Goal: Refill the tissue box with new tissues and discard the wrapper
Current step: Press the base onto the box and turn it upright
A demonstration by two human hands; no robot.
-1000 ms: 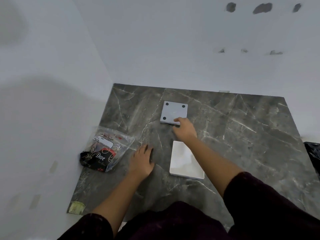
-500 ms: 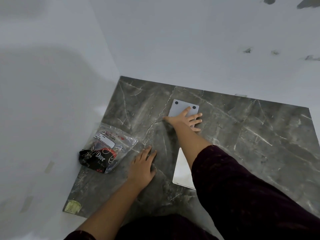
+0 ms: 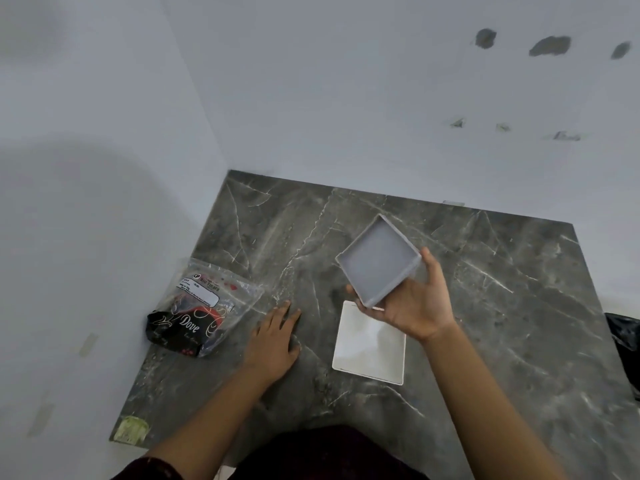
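My right hand (image 3: 412, 303) holds a grey square tissue box (image 3: 377, 259) above the dark marble slab (image 3: 502, 306), tilted so its hollow inside faces me. Just below it, a flat white square lid (image 3: 367, 351) lies on the slab. A clear plastic tissue pack (image 3: 201, 306) with black and red "Dove" print lies at the slab's left edge. My left hand (image 3: 275, 337) rests flat on the slab, palm down, just right of the pack and apart from it.
White walls close in on the left and the far side. A black bag (image 3: 623, 334) shows at the right edge. A yellowish sticker (image 3: 131, 429) sits on the slab's near left corner. My dark sleeves fill the bottom of the view.
My right hand has lifted the grey box off the slab, turned it over and brought it nearer, above the white lid. My left hand has stayed flat on the slab.
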